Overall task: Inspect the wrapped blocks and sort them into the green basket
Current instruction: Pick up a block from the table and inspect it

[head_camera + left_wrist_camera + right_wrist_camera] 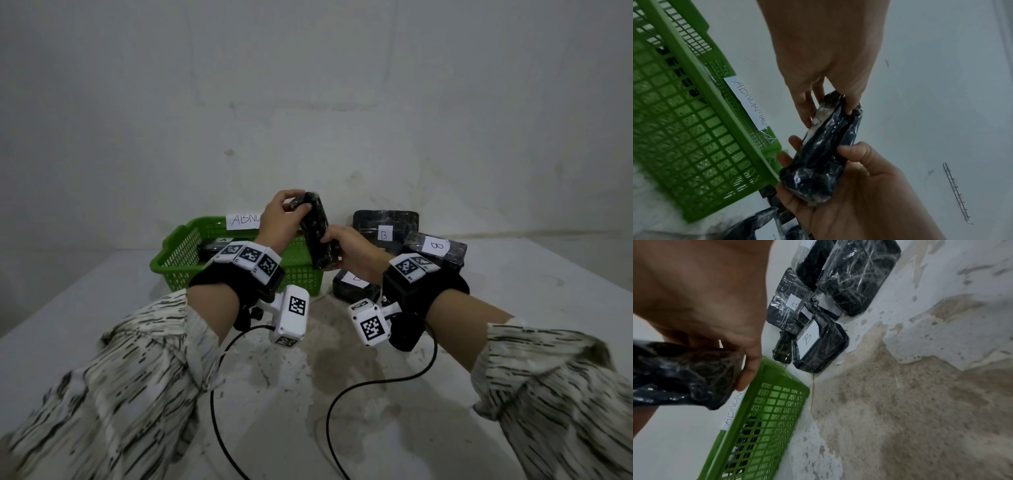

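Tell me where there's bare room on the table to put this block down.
Bare tabletop lies in front of the green basket and the B-labelled blocks, between both forearms. Crowded: right of the basket, blocks overlap. Both hands hold the block.

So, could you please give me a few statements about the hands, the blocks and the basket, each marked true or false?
1. Both hands, left hand and right hand, grip one block. True.
2. The held block lies in the basket. False: it is held above the table.
3. Loose blocks beside the basket carry B labels. True.
4. The basket is red. False: green.
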A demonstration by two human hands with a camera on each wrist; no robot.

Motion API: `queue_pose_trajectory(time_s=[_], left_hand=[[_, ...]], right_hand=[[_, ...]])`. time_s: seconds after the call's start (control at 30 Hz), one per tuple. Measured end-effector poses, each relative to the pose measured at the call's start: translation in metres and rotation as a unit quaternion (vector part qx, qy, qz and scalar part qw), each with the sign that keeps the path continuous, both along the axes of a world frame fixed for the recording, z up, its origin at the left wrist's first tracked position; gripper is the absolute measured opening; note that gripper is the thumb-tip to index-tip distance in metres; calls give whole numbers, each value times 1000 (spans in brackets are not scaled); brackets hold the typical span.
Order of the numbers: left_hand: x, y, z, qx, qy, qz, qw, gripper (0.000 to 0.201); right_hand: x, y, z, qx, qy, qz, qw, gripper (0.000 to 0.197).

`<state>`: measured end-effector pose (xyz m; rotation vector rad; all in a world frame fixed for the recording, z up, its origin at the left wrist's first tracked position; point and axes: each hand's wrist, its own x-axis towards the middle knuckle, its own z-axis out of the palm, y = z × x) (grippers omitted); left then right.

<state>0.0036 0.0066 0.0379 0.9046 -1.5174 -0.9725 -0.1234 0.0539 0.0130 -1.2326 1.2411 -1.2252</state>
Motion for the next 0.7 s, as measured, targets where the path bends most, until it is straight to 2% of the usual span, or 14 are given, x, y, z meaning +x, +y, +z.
queue_pose_trajectory(time_s=[0.2,0.33,0.43,0.57,0.7], left_hand=[[-3,-1,-8,-29,-40,-27,998,51],[-3,-3,-10,7,-11,-14,1000,59],[-4,-3,-14,42,-2,-51,998,73],[-4,-6,-17,98,65,-65,991,74],[1,-14,-14,172,159,-109,966,66]], right_hand=[[3,0,-1,-16,-51,-5,999,17],[2,1,-1,-35,-75,-13,996,32],[2,1,1,-47,-104,-34,993,28],[0,5,3,-72,-115,-2,991,35],[-2,7,5,-102,-83,32,991,45]])
